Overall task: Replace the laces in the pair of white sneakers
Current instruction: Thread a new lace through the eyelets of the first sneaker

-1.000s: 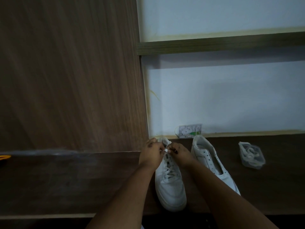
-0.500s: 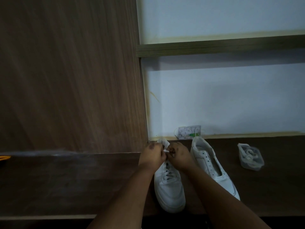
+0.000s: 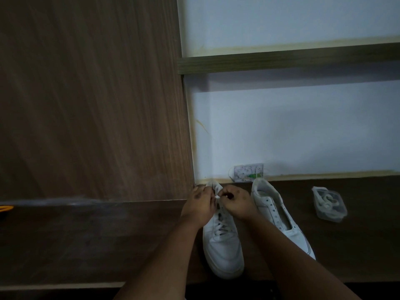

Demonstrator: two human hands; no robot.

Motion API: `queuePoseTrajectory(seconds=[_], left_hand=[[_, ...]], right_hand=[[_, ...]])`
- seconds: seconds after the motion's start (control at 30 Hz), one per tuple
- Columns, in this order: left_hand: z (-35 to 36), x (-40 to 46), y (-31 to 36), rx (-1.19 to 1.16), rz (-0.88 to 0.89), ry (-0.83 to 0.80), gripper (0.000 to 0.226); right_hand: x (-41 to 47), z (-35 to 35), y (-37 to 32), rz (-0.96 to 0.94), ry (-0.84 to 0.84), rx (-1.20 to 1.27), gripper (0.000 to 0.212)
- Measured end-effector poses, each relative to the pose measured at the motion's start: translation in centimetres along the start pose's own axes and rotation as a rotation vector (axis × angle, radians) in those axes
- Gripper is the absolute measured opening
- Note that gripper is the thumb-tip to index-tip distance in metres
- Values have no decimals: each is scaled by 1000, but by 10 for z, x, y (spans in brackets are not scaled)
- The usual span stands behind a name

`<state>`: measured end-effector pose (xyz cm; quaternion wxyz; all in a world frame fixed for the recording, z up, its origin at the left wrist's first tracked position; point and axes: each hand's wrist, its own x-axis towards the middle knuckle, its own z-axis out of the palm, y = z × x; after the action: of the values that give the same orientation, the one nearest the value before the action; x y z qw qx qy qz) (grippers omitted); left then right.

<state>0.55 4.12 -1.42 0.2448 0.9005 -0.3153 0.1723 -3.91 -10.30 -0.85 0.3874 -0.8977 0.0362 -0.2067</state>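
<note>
Over laced sneaker (image 3: 223, 245) collar, L hand (image 3: 200, 204) & R hand (image 3: 237, 202) pinch lace end (image 3: 217, 197); eyelets hidden. Unlaced sneaker (image 3: 279, 215) at 3 o'clock, R forearm covers toe; lace box (image 3: 330, 204) beyond; desk edge (image 3: 249, 282) close at 6.

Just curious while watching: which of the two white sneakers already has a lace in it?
The left sneaker, under both hands, shows lace crossings. The right sneaker beside it has bare eyelets.
</note>
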Motion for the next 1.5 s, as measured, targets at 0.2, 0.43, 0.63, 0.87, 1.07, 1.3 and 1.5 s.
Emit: queuePoseTrajectory(seconds=[0.2,0.43,0.63,0.87,1.07,1.3,1.5], left_hand=[[-1,1,1,-8,-45,-17,19],[-3,1,5,20,-65,-14,17],[0,0,0,42,-1,26,13],[1,-1,0,50,21,51,15],[-1,-1,0,42,-1,49,12],[-2,-1,-3,39,-1,21,18],[-3,-1,-3,52,8,14,18]], right_hand=[[0,-3,2,-79,-48,-98,16],[0,-3,4,-93,-28,-78,14],[0,2,7,-82,-59,-95,9],[0,2,0,-201,-22,-177,14],[3,-1,6,-81,10,-14,17],[2,-6,10,-27,-55,116,21],[4,-10,14,-74,-119,143,7]])
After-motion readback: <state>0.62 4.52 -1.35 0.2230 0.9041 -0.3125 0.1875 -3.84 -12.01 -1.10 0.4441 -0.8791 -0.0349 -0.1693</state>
